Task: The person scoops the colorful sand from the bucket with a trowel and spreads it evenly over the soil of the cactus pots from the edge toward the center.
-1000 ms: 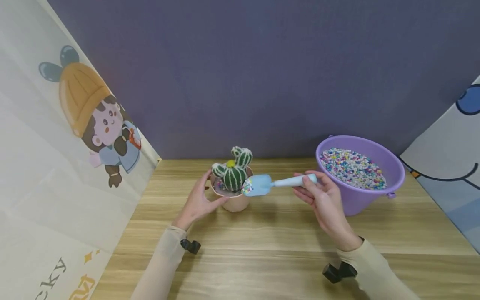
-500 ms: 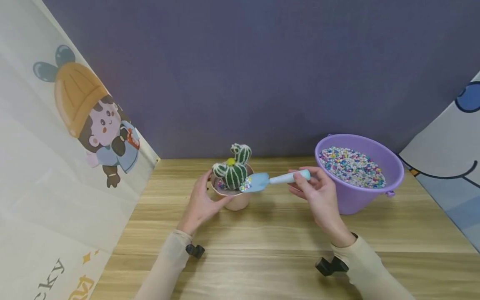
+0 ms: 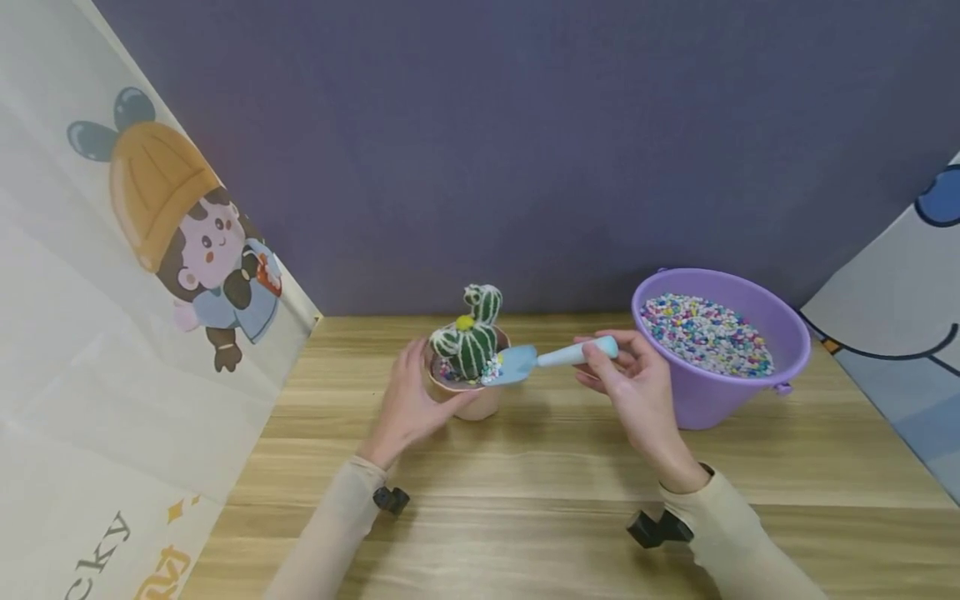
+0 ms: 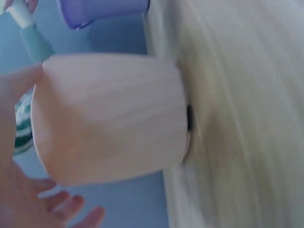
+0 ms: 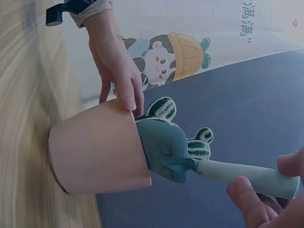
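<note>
A toy cactus point(image 3: 476, 352) with a yellow flower stands in a pale pink flower pot point(image 3: 480, 407); some colourful beads lie around its base. My left hand point(image 3: 408, 408) holds the pot's left side, its thumb at the front rim point(image 4: 33, 109) and its other fingers spread towards the back. Between thumb and fingers, my right hand point(image 3: 643, 404) grips the light-blue handle of a small trowel point(image 3: 573, 353). The trowel's blade point(image 5: 164, 147) rests over the pot's right rim beside the cactus, tipped down into the pot. Several beads point(image 3: 492, 369) sit at its tip.
A purple bucket point(image 3: 708, 402) filled with multicoloured beads point(image 3: 705, 333) stands to the right, close behind my right hand. The wooden table point(image 3: 510, 517) meets a dark blue panel point(image 3: 555, 167) at the back. A printed cloth point(image 3: 90, 350) borders the left side.
The trowel has moved slightly left and its blade has tipped further down into the pot. My left hand has shifted a little to the right along the pot, with its thumb still at the rim.
</note>
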A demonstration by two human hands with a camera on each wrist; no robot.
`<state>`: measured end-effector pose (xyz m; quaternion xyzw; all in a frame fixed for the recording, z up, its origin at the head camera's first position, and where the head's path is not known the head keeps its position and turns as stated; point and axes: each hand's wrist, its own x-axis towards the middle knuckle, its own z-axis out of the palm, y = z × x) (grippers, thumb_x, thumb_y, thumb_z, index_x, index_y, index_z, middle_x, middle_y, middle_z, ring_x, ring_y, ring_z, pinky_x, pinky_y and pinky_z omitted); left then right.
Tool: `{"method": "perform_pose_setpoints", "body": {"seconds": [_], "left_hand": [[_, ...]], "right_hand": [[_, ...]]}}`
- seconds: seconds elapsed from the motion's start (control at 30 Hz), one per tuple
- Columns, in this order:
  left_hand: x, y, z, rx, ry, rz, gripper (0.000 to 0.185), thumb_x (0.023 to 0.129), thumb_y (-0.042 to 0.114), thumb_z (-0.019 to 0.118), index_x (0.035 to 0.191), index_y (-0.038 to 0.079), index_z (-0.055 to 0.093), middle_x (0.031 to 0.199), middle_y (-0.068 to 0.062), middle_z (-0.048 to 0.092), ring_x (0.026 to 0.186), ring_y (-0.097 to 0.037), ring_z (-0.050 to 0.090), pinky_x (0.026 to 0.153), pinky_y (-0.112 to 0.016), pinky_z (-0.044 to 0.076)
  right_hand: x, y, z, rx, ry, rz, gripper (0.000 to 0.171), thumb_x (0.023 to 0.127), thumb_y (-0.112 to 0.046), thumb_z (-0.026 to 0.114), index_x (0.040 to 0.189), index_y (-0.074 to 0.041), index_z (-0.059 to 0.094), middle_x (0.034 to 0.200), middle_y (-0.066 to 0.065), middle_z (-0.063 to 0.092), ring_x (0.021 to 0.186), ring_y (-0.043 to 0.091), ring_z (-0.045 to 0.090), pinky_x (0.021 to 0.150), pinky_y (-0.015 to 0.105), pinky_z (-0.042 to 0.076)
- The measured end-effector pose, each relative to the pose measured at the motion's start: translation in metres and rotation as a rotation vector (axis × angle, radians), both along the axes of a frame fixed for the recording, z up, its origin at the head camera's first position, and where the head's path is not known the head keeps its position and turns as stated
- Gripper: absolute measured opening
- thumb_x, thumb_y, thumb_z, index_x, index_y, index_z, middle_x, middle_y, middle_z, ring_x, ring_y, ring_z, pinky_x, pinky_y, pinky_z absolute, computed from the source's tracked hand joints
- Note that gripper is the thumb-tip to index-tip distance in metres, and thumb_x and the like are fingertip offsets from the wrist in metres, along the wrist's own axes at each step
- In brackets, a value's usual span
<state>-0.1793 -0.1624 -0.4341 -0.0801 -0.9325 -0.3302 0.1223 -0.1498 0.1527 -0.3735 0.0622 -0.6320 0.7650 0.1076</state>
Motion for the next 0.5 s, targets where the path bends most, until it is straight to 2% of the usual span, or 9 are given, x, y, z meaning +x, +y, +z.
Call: {"method": "perform_pose_setpoints", "body": {"seconds": [0.1, 0.27, 0.37, 0.5], "left_hand": [[-0.007, -0.009, 0.003, 0.005, -0.008, -0.062, 0.121, 0.079, 0.061, 0.088, 0.167, 0.006, 0.026, 0.171, -0.021, 0.032, 0.157, -0.041, 0.034, 0.129, -0.064, 0.031], [-0.017, -0.016, 0.006, 0.038, 0.007, -0.175, 0.109, 0.079, 0.053, 0.09, 0.165, 0.014, 0.035, 0.167, -0.013, 0.043, 0.154, -0.038, 0.042, 0.127, -0.065, 0.033], [-0.019, -0.018, 0.004, 0.053, -0.003, -0.2, 0.104, 0.08, 0.054, 0.089, 0.164, 0.021, 0.037, 0.166, -0.007, 0.046, 0.153, -0.035, 0.045, 0.126, -0.065, 0.035], [-0.018, -0.018, 0.001, 0.059, -0.014, -0.179, 0.104, 0.08, 0.055, 0.089, 0.165, 0.024, 0.037, 0.166, -0.005, 0.046, 0.153, -0.033, 0.044, 0.127, -0.064, 0.034]], "right_hand": [[0.0, 0.0, 0.0, -0.004, -0.005, 0.003, 0.021, 0.104, -0.006, 0.068, 0.121, 0.001, 0.059, 0.108, -0.005, 0.082, 0.088, 0.011, 0.081, 0.082, 0.037, 0.067], [0.001, -0.001, -0.001, 0.002, -0.003, -0.003, 0.027, 0.104, -0.005, 0.068, 0.125, 0.008, 0.056, 0.106, -0.008, 0.082, 0.088, 0.01, 0.08, 0.081, 0.034, 0.068], [0.001, -0.001, -0.001, 0.009, 0.003, -0.005, 0.028, 0.104, -0.005, 0.068, 0.125, 0.009, 0.056, 0.106, -0.008, 0.081, 0.088, 0.01, 0.08, 0.081, 0.034, 0.068], [0.002, -0.001, -0.001, 0.015, 0.012, -0.008, 0.029, 0.103, -0.004, 0.068, 0.125, 0.01, 0.056, 0.106, -0.009, 0.081, 0.087, 0.01, 0.08, 0.081, 0.034, 0.068]]}}
